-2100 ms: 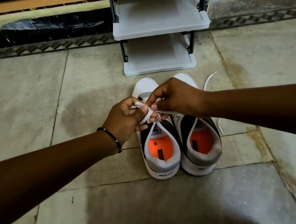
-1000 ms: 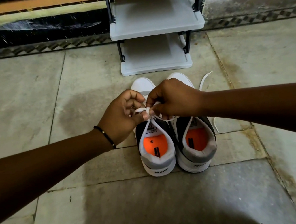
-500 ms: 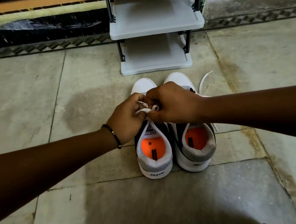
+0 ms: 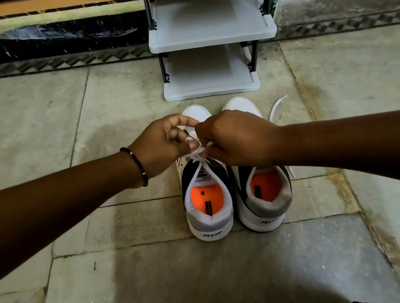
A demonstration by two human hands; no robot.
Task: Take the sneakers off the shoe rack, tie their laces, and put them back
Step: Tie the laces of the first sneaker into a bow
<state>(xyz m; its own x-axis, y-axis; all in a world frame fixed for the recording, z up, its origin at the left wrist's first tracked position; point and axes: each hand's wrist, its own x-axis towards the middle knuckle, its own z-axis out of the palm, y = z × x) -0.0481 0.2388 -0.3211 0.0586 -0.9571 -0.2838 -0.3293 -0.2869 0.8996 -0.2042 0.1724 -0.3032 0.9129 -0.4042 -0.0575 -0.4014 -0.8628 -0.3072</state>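
Observation:
Two white, grey and black sneakers with orange insoles stand side by side on the stone floor, heels toward me. The left sneaker (image 4: 209, 209) has its white lace (image 4: 198, 155) pinched by both hands above the tongue. My left hand (image 4: 164, 146) grips one lace strand and my right hand (image 4: 236, 138) grips the other, fingertips almost touching. The right sneaker (image 4: 264, 201) lies partly under my right wrist, and its loose lace (image 4: 275, 107) trails out on the floor to the right. The grey shoe rack (image 4: 212, 39) stands just beyond the toes, with both visible shelves bare.
Stone floor tiles (image 4: 58, 115) spread out on both sides of the shoes. A dark patterned border strip (image 4: 50, 63) and a low wall run behind the rack. A black bead bracelet (image 4: 136, 164) sits on my left wrist.
Both hands have stayed on the left sneaker's lace, shifting slightly forward toward the toe while working the strands. The view has drifted a little; the sneakers have not moved.

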